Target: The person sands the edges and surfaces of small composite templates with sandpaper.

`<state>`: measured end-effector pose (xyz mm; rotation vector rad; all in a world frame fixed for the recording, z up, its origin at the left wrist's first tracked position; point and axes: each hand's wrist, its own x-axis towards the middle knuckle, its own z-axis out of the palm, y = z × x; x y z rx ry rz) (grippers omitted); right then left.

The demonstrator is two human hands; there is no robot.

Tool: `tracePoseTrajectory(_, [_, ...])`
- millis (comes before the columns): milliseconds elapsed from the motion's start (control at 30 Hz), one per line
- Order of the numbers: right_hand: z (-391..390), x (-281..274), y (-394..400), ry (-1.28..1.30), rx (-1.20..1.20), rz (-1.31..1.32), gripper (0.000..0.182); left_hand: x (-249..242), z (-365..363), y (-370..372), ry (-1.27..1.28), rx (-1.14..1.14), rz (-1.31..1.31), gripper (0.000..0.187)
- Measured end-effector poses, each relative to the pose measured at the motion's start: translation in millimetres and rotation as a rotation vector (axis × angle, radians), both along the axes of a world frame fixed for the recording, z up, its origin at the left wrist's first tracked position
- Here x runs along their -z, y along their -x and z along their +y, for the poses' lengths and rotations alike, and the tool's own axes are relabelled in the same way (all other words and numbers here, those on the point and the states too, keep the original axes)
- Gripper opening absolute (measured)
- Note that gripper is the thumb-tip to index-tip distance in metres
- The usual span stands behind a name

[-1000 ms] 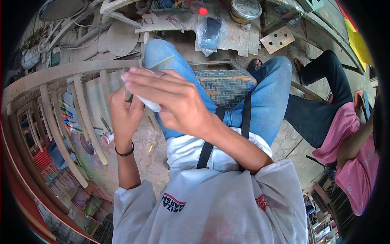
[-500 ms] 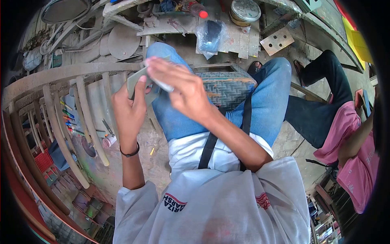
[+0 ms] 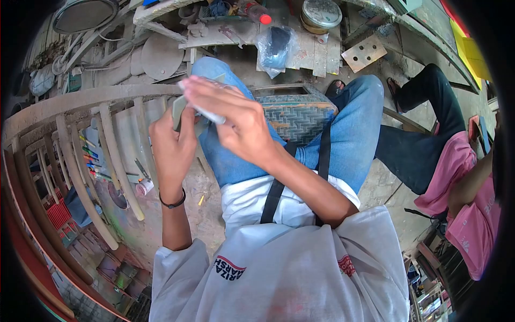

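Observation:
My left hand (image 3: 170, 134) grips a flat greenish-grey piece (image 3: 178, 111), its thumb along the near edge. Over that piece, my right hand (image 3: 238, 118) lies with long, straight fingers pressed together, holding a thin whitish pad (image 3: 213, 115) under them against the work. Most of the pad and the far part of the piece are hidden by the right fingers. Both hands are above my left thigh, in blue jeans (image 3: 222, 155).
A curved wooden slatted frame (image 3: 80, 96) stands at left. Ahead is a low bench (image 3: 322, 59) with a lidded can (image 3: 321, 15) and a plastic-wrapped dark bundle (image 3: 277, 45). A woven-patterned surface (image 3: 295, 121) lies between my knees. Another person in a pink shirt (image 3: 466, 188) sits at right.
My right hand has slid a little left across the greenish-grey piece with the pad under its fingers. My left hand has shifted slightly right and keeps its grip.

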<state>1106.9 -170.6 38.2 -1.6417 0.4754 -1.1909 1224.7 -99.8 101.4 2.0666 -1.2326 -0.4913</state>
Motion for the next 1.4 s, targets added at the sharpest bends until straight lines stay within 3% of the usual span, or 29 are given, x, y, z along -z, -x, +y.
tracePoseTrajectory(67, [4.8,-20.6,5.4,0.030,-0.083,-0.028,0.054,-2.6,5.5,1.2,-0.076,0.004,-0.038,0.016])
tracePoseTrajectory(167, [-2.0,-1.0,3.1,0.003,-0.056,0.001,0.058,2.6,7.2,-1.2,-0.097,0.027,-0.120,0.017])
tracePoseTrajectory(267, [-3.6,-7.1,8.4,-0.014,-0.057,0.041,0.059,8.2,1.7,-0.4,0.102,-0.028,0.094,0.016])
tracePoseTrajectory(333, [-0.5,-28.7,12.6,-0.013,-0.107,0.011,0.058,3.0,7.8,-3.9,-0.048,0.068,-0.071,0.015])
tracePoseTrajectory(467, [-16.5,-0.4,14.4,-0.006,-0.116,0.126,0.052,3.4,7.7,2.5,-0.028,0.073,-0.007,0.014])
tracePoseTrajectory(567, [-12.9,-20.1,24.2,0.015,-0.119,0.133,0.052,4.2,6.7,5.8,0.028,0.073,0.042,0.015])
tracePoseTrajectory(633, [-3.4,-27.3,25.9,0.004,-0.119,0.066,0.051,1.0,14.2,2.5,-0.081,0.172,-0.123,0.017])
tracePoseTrajectory(700, [-8.0,-21.5,26.3,-0.068,-0.184,0.089,0.060,2.1,11.2,8.9,-0.045,0.124,-0.058,0.018])
tracePoseTrajectory(833, [-22.1,2.6,27.6,-0.008,-0.065,0.314,0.056,4.2,9.2,12.5,0.033,0.101,-0.039,0.018])
tracePoseTrajectory(867, [-17.9,-0.1,28.3,-0.004,-0.061,0.312,0.056,2.6,8.0,9.2,0.038,0.105,-0.041,0.018])
tracePoseTrajectory(933, [-2.4,-33.1,28.9,-0.024,-0.171,0.067,0.052,-3.5,15.2,3.7,-0.128,0.161,-0.121,0.018])
tracePoseTrajectory(1067, [-20.9,26.1,22.2,0.011,-0.069,0.211,0.057,2.5,15.5,8.9,-0.034,0.037,0.026,0.019])
tracePoseTrajectory(1167, [-22.2,20.5,26.6,0.023,-0.047,0.338,0.060,3.7,14.0,6.8,0.004,0.096,-0.059,0.020])
tracePoseTrajectory(1300, [2.6,-24.0,23.5,-0.064,-0.172,0.089,0.061,7.0,20.1,2.3,-0.028,0.075,-0.051,0.020])
tracePoseTrajectory(1367, [-13.1,16.2,24.1,-0.040,-0.161,0.086,0.061,5.6,22.0,2.7,0.000,0.067,-0.061,0.020])
tracePoseTrajectory(1400, [-26.2,48.8,22.9,0.002,-0.073,0.226,0.062,4.0,20.2,3.7,-0.020,0.041,-0.024,0.020])
